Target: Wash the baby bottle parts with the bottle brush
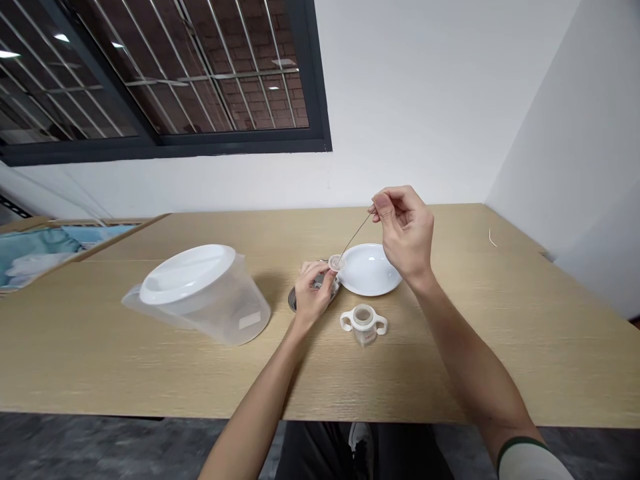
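My left hand [314, 291] pinches a small round translucent disc-shaped piece [337, 263] by its edge. My right hand [407, 230], raised higher, has a thin dark wire-like stick [357, 233] between thumb and fingers. The stick slants down to the left, its lower end at the disc; whether it passes through cannot be made out. Below my left hand is a grey metal tray [292, 300], partly covered by the hand. A white bowl [369, 270] sits behind, between my hands. In front of it stands a small clear bottle [364, 325] with a white two-handled holder, its mouth uncovered.
A large translucent pitcher [215, 293] with a white lid stands on the wooden table [175, 380] to the left. At the far left is a box [85, 250] with cloth and plastic inside. A small white strip [492, 239] lies at the right. A wall and barred window rise behind.
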A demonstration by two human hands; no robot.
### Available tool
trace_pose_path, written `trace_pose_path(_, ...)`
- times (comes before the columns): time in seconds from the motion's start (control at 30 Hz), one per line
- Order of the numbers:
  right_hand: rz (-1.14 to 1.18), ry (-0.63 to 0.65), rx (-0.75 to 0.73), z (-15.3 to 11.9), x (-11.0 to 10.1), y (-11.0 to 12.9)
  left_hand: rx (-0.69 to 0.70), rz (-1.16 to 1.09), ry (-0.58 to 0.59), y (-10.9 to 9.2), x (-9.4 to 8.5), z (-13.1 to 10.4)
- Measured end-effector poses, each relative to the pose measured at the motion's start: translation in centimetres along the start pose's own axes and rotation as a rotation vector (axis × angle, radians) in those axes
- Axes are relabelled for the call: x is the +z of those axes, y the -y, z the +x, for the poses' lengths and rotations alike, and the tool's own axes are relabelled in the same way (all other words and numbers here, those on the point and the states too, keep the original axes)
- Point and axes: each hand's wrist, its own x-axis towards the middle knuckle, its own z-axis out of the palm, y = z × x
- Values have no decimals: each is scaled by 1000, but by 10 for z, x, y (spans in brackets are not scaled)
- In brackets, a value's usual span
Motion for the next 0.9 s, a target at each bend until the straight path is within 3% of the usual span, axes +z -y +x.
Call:
trace_pose_path(0.23, -14, 52, -26, -2, 1, 5, -20, 22, 3, 1, 0, 0)
trace_pose_path(0.6, 60, 296, -87, -7, 0, 14, -16, 31, 3, 3, 1, 0)
trace_pose_path(0.9, 40, 317, 85, -11, 13, -20, 24, 21, -29, -3, -2, 0)
